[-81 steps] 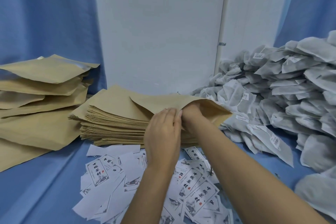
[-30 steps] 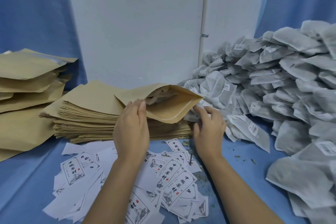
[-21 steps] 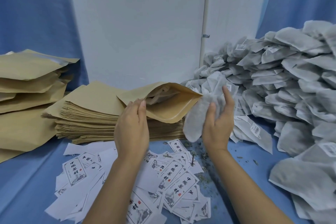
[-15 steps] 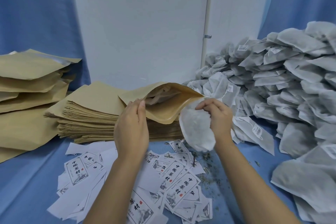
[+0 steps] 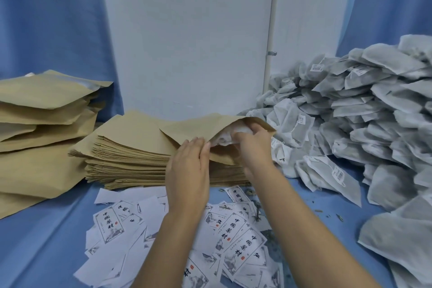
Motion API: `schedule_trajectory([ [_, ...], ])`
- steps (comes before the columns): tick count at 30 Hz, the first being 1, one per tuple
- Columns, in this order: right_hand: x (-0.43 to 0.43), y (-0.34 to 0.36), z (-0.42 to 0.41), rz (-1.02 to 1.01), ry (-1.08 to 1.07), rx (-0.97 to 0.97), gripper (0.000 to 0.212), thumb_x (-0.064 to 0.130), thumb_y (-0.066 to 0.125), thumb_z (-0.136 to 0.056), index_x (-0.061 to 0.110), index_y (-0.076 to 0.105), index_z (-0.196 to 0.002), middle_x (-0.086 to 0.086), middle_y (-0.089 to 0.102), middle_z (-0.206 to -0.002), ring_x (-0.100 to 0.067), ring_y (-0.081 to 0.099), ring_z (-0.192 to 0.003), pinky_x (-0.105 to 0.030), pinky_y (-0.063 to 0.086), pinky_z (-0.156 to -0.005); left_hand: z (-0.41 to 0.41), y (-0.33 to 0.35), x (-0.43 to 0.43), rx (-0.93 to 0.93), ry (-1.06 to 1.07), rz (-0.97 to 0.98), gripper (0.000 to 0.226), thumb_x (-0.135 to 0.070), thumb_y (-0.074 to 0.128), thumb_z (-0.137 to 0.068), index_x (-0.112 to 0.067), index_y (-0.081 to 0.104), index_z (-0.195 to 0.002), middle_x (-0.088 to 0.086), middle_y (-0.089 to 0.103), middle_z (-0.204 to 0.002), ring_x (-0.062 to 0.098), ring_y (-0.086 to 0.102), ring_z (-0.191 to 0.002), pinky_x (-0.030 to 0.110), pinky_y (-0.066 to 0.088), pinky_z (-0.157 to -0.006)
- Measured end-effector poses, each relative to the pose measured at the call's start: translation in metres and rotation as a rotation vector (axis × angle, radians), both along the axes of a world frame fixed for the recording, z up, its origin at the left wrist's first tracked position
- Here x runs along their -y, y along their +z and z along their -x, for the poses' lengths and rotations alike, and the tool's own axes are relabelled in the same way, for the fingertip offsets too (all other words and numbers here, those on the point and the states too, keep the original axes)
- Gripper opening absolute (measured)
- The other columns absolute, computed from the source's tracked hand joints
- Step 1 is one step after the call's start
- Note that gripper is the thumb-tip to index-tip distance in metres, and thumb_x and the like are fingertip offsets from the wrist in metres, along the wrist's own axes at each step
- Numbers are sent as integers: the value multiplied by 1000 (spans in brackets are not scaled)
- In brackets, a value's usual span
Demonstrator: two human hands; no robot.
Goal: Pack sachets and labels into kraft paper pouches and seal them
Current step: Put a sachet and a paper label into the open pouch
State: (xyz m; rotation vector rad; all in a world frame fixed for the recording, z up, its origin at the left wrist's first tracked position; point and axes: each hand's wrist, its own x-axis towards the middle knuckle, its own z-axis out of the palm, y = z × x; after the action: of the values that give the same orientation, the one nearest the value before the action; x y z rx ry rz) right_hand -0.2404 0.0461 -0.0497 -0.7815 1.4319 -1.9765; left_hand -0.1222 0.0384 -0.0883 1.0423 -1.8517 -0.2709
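Observation:
An open kraft paper pouch point(image 5: 194, 127) lies on top of a stack of flat empty pouches point(image 5: 131, 154), its mouth facing right. My left hand point(image 5: 188, 170) pinches the near edge of the mouth. My right hand point(image 5: 253, 145) grips a white sachet point(image 5: 225, 139) and has it partly inside the mouth. A big heap of grey-white sachets point(image 5: 364, 114) fills the right side. Printed paper labels point(image 5: 233, 234) lie scattered on the blue cloth in front of me.
Filled kraft pouches point(image 5: 39, 128) are piled at the left. A white wall panel point(image 5: 187, 35) and blue curtains stand behind. Herb crumbs dot the blue cloth point(image 5: 327, 208) near the sachet heap.
My right hand picked a sachet from the heap, carried it left and pushed it into the pouch mouth. My left hand stayed on the pouch edge.

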Motion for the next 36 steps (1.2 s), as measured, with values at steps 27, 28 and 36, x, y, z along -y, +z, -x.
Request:
schedule_trajectory([
  [27, -2, -8, -10, -304, -170, -838, 39, 8, 39, -94, 9, 58, -127, -10, 62, -124, -25, 55, -112, -19, 31, -74, -3, 16, -4, -488, -17, -25, 10, -14, 65, -87, -15, 74, -91, -15, 62, -86, -3, 56, -84, -1, 35, -72],
  [28, -1, -6, -10, -316, -169, -851, 37, 8, 40, -93, 7, 60, -124, -12, 63, -122, -28, 55, -112, -21, 33, -74, -3, 16, -5, -484, -12, -8, 12, -11, 63, -87, -14, 74, -92, -17, 60, -84, 1, 57, -85, -1, 35, -72],
  [36, 2, -8, -10, -393, -126, -881, 21, 9, 40, -93, 1, 58, -93, -14, 59, -96, -23, 41, -77, -27, 27, -64, -3, 11, -3, -472, -26, 75, 18, -1, 60, -81, -9, 74, -88, -7, 65, -85, 5, 59, -79, 8, 44, -73],
])
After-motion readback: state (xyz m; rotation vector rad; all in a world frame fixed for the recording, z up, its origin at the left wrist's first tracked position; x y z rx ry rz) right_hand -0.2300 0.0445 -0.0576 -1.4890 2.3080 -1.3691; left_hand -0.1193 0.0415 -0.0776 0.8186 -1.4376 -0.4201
